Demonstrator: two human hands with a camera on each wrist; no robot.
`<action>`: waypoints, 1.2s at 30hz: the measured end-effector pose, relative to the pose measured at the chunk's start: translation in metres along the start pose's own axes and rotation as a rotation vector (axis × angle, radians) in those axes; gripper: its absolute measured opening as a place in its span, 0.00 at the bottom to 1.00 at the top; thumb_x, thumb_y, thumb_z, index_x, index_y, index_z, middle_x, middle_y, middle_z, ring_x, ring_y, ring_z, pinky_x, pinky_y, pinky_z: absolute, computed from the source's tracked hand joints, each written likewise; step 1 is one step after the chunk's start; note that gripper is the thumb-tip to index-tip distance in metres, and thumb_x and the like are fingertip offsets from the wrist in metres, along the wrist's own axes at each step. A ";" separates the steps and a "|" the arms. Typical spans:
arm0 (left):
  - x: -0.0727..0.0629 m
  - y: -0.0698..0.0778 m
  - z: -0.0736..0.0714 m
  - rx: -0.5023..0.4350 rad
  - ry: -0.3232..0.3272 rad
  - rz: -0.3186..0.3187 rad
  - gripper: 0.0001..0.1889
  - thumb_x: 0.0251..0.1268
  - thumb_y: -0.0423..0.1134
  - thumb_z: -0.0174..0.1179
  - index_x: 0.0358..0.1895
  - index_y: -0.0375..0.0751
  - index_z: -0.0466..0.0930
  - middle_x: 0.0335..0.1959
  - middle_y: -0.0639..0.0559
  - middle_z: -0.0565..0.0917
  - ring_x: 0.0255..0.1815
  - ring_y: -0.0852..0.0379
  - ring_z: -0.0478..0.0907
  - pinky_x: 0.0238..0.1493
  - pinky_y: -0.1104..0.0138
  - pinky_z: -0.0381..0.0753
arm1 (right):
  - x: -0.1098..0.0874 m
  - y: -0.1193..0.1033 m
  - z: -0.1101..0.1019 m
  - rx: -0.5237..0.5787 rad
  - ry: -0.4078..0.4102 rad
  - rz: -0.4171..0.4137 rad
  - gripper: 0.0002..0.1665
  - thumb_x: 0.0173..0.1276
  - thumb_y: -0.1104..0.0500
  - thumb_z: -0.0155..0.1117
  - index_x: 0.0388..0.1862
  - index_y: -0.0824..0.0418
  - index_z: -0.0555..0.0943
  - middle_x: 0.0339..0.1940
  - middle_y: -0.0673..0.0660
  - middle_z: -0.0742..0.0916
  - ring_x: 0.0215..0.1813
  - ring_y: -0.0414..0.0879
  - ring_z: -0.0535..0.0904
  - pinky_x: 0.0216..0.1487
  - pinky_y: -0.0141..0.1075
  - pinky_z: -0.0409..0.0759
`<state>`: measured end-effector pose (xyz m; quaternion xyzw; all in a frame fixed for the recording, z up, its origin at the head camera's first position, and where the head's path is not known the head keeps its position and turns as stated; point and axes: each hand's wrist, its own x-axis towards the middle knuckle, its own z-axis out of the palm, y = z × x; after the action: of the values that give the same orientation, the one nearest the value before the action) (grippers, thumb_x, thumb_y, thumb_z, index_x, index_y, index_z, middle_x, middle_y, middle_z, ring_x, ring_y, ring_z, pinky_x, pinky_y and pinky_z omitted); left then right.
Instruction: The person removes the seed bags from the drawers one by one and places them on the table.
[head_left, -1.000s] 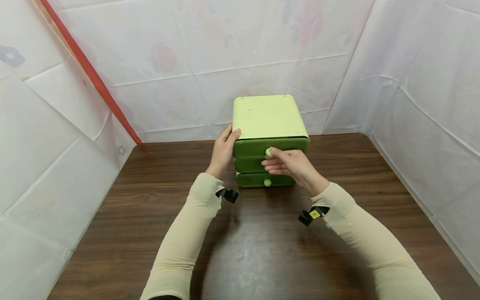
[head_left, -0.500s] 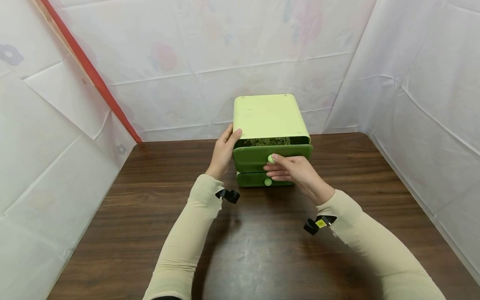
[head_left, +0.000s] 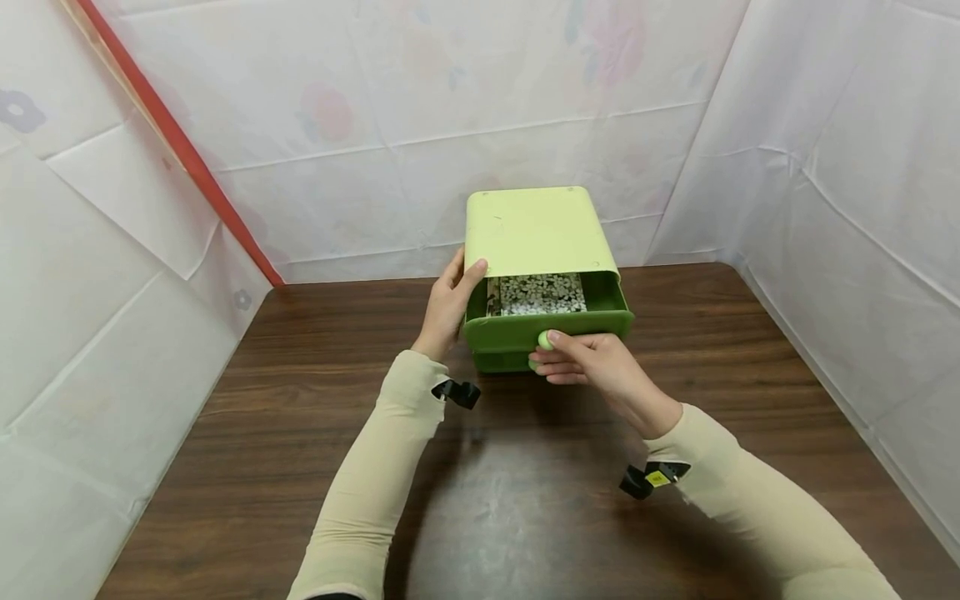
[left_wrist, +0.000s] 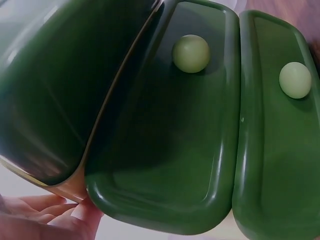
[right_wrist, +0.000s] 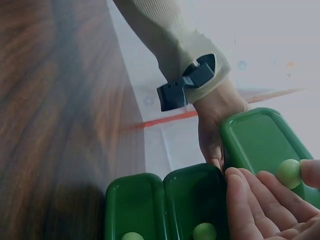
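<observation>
A small drawer cabinet (head_left: pixel 536 233) has a pale yellow-green body and dark green drawers with round light-green knobs. Its top drawer (head_left: pixel 495 335) is pulled partly out. Inside lies a flat rectangular thing (head_left: pixel 542 293) with a white floral pattern; its kind cannot be told. My right hand (head_left: pixel 603 371) pinches the top drawer's knob (right_wrist: pixel 289 174) between thumb and index finger, the other fingers below it. My left hand (head_left: pixel 444 312) holds the cabinet's left side, thumb at the top front corner. In the left wrist view, the middle drawer (left_wrist: pixel 165 125) and bottom drawer (left_wrist: pixel 280 135) stand closed.
The cabinet stands near the back of a dark wooden table (head_left: pixel 300 400). White patterned sheeting (head_left: pixel 360 150) hangs behind and at both sides. A red strip (head_left: pixel 180 142) runs down the left corner. Small black cameras (head_left: pixel 459 393) are worn on both wrists.
The top drawer has slid out toward me from closed, uncovering the floral-patterned thing. My right hand has moved down and toward me with the knob. The left hand has stayed in place.
</observation>
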<state>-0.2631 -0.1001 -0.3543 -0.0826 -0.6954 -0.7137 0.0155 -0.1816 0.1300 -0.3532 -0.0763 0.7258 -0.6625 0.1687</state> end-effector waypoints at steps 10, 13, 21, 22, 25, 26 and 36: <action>0.000 -0.001 0.000 -0.030 0.002 -0.019 0.37 0.70 0.57 0.56 0.78 0.60 0.51 0.79 0.58 0.57 0.74 0.56 0.63 0.72 0.55 0.66 | -0.019 0.006 0.003 -0.003 -0.026 0.009 0.30 0.74 0.44 0.57 0.57 0.70 0.81 0.49 0.64 0.88 0.48 0.49 0.88 0.52 0.45 0.84; 0.000 0.001 0.000 -0.024 0.000 -0.022 0.37 0.72 0.55 0.55 0.79 0.58 0.50 0.79 0.57 0.57 0.74 0.55 0.64 0.70 0.56 0.69 | -0.023 0.009 0.002 -0.004 -0.038 -0.006 0.30 0.75 0.46 0.57 0.57 0.72 0.81 0.49 0.66 0.88 0.48 0.50 0.88 0.52 0.46 0.84; -0.005 0.009 0.002 0.013 0.001 -0.025 0.36 0.74 0.51 0.53 0.79 0.54 0.48 0.79 0.52 0.56 0.75 0.52 0.63 0.69 0.55 0.70 | -0.030 0.018 0.002 0.003 -0.065 -0.014 0.29 0.75 0.49 0.57 0.57 0.74 0.80 0.50 0.69 0.87 0.48 0.50 0.88 0.54 0.48 0.83; -0.004 0.008 0.002 0.016 0.003 -0.025 0.36 0.74 0.52 0.53 0.79 0.54 0.48 0.79 0.53 0.56 0.75 0.53 0.62 0.69 0.55 0.69 | -0.030 0.019 0.002 0.003 -0.067 -0.011 0.29 0.75 0.49 0.57 0.58 0.74 0.79 0.50 0.69 0.86 0.48 0.49 0.88 0.53 0.48 0.83; -0.002 0.004 0.001 0.024 0.015 -0.023 0.37 0.72 0.55 0.54 0.79 0.57 0.50 0.79 0.55 0.57 0.76 0.54 0.61 0.71 0.56 0.67 | -0.031 0.021 0.002 0.008 -0.068 -0.010 0.29 0.75 0.49 0.57 0.58 0.74 0.79 0.51 0.69 0.86 0.49 0.50 0.88 0.53 0.46 0.84; -0.001 0.002 0.001 0.025 0.018 -0.021 0.37 0.72 0.56 0.54 0.79 0.58 0.50 0.79 0.56 0.57 0.76 0.55 0.61 0.72 0.56 0.67 | -0.031 0.021 0.002 0.010 -0.066 -0.010 0.29 0.75 0.49 0.57 0.58 0.73 0.79 0.51 0.69 0.86 0.49 0.50 0.88 0.52 0.46 0.84; 0.002 0.000 0.001 0.045 0.043 -0.015 0.38 0.69 0.60 0.56 0.78 0.58 0.52 0.78 0.56 0.59 0.75 0.56 0.61 0.72 0.56 0.67 | -0.030 0.022 0.003 0.025 -0.064 -0.003 0.28 0.75 0.49 0.57 0.58 0.73 0.79 0.50 0.68 0.87 0.50 0.53 0.87 0.53 0.48 0.84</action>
<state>-0.2644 -0.0984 -0.3535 -0.0617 -0.7113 -0.6997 0.0269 -0.1503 0.1396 -0.3704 -0.0963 0.7115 -0.6691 0.1918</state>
